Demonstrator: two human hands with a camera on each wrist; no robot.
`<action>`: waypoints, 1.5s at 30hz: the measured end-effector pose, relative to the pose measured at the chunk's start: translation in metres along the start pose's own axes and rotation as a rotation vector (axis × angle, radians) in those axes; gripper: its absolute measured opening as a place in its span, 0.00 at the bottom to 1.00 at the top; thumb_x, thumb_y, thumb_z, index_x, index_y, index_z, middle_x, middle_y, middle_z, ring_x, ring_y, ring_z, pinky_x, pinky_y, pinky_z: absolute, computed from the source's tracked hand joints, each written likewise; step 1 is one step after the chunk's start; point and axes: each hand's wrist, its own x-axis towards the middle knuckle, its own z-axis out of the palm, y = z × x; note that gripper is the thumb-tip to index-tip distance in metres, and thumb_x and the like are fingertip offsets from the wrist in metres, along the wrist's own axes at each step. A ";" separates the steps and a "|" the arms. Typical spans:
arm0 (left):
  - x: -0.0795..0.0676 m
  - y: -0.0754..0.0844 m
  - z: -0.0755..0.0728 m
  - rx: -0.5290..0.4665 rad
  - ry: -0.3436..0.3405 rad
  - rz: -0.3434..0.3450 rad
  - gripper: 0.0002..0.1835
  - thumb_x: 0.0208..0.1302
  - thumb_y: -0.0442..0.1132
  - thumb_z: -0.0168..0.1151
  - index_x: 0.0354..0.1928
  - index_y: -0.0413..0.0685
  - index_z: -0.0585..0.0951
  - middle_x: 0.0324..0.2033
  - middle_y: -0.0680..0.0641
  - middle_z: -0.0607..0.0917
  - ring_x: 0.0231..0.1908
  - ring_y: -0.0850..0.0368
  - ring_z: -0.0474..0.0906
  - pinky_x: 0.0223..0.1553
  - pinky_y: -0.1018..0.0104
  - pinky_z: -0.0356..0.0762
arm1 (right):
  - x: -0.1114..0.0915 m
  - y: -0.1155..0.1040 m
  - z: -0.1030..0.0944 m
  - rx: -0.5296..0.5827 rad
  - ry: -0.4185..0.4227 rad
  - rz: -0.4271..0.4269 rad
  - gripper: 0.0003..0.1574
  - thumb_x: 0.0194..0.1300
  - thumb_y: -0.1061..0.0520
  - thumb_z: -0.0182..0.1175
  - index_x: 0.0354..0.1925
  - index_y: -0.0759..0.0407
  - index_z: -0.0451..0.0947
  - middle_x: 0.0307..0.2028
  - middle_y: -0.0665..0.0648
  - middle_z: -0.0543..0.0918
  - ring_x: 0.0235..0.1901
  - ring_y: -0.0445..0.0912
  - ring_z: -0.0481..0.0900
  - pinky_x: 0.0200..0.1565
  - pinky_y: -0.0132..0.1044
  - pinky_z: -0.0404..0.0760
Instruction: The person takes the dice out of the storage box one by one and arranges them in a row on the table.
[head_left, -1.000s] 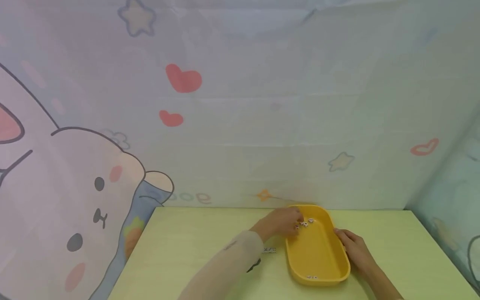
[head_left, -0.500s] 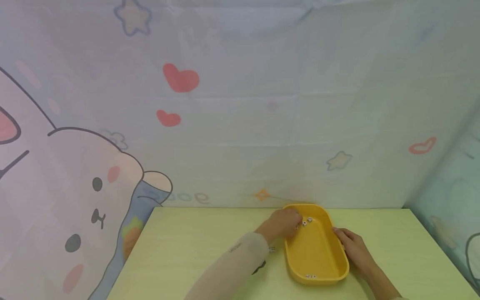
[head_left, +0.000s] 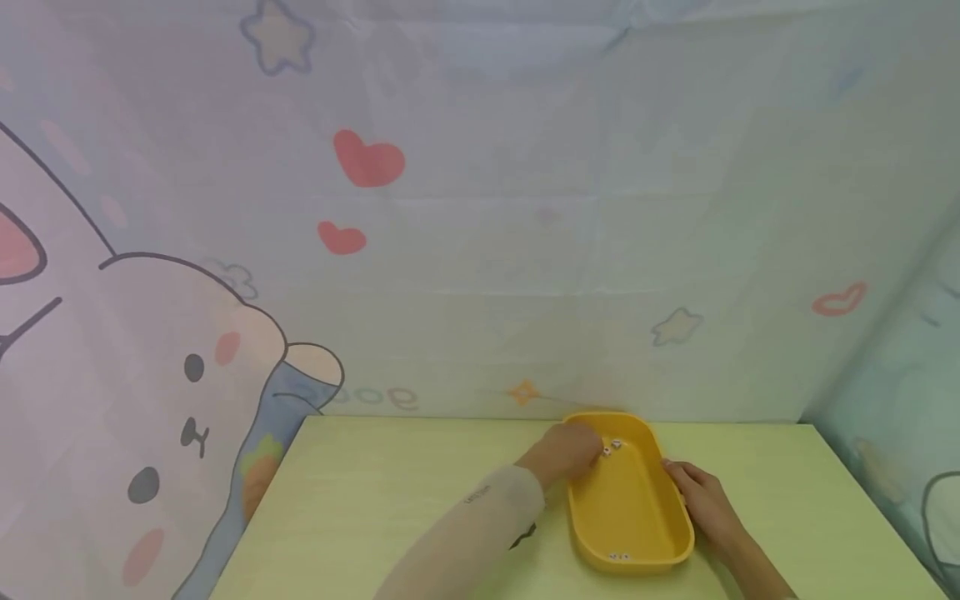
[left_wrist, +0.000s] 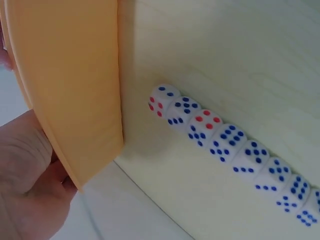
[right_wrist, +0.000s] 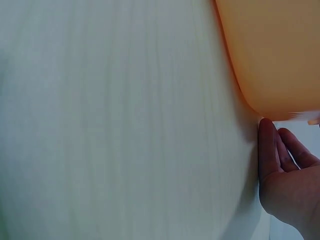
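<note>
White plastic-looking dice with blue and red pips and rounded corners point(left_wrist: 231, 142) stand in a straight row on the pale yellow-green table point(head_left: 412, 467), outside the yellow, rounded rectangular plastic tray point(head_left: 630, 508). Neighbours in the row touch, which probably helps keep the line straight; a gap is left between its nearest die and the tray wall. Your left sleeve point(head_left: 480, 517) hides the row from the head view.

More dice lie inside the tray: a few at the far end point(head_left: 617, 445) and a few against the near wall point(head_left: 612, 557), perhaps resting there because the wall stops them.

Your left hand point(head_left: 568, 447) reaches over the tray's left rim into the far corner, near those far dice. Its fingertips are hidden, so you can't tell from here how far it is closed or whether it has a die.

Your right hand point(head_left: 701, 493) grips the tray's right side lightly, fingers against the outer wall, likely to steady it against your left hand's reaching.
</note>
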 end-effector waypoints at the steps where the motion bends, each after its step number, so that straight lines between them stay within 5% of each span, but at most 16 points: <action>1: -0.001 -0.001 -0.001 -0.011 0.003 0.009 0.14 0.76 0.40 0.63 0.28 0.57 0.79 0.29 0.58 0.79 0.30 0.62 0.71 0.34 0.71 0.74 | 0.000 0.000 0.001 0.002 0.003 0.001 0.49 0.80 0.29 0.50 0.72 0.68 0.70 0.58 0.61 0.84 0.46 0.46 0.85 0.44 0.39 0.87; 7: -0.015 -0.016 -0.023 -0.069 0.052 0.091 0.05 0.76 0.38 0.66 0.45 0.59 0.86 0.41 0.60 0.83 0.40 0.66 0.78 0.43 0.77 0.76 | -0.002 0.001 0.002 0.025 -0.006 0.015 0.48 0.80 0.29 0.50 0.72 0.69 0.69 0.59 0.62 0.83 0.46 0.46 0.85 0.44 0.40 0.87; 14: -0.063 -0.052 -0.053 -0.155 0.087 0.078 0.09 0.75 0.37 0.67 0.53 0.54 0.84 0.45 0.56 0.83 0.45 0.63 0.80 0.46 0.75 0.79 | -0.001 -0.002 0.001 0.011 -0.008 0.006 0.48 0.81 0.30 0.49 0.73 0.69 0.69 0.59 0.63 0.83 0.46 0.46 0.84 0.44 0.39 0.87; 21: -0.111 -0.086 -0.028 -0.267 0.054 0.038 0.07 0.72 0.35 0.69 0.49 0.49 0.86 0.42 0.55 0.83 0.42 0.63 0.79 0.48 0.72 0.79 | -0.002 0.002 0.002 0.036 -0.023 0.021 0.49 0.80 0.29 0.50 0.73 0.68 0.68 0.55 0.59 0.85 0.44 0.47 0.85 0.43 0.41 0.88; 28: -0.145 -0.103 0.002 -0.403 0.031 -0.038 0.06 0.70 0.33 0.70 0.46 0.46 0.85 0.36 0.56 0.79 0.35 0.63 0.72 0.40 0.70 0.77 | 0.000 0.002 0.001 0.052 -0.027 0.003 0.47 0.81 0.30 0.50 0.73 0.68 0.69 0.54 0.59 0.85 0.44 0.46 0.85 0.43 0.40 0.88; 45: -0.179 -0.099 0.040 -0.501 -0.034 -0.116 0.10 0.64 0.29 0.72 0.41 0.51 0.84 0.34 0.59 0.79 0.35 0.67 0.72 0.39 0.73 0.77 | 0.000 -0.001 0.000 0.047 -0.025 0.017 0.46 0.82 0.32 0.49 0.73 0.69 0.68 0.53 0.58 0.84 0.44 0.44 0.84 0.44 0.39 0.87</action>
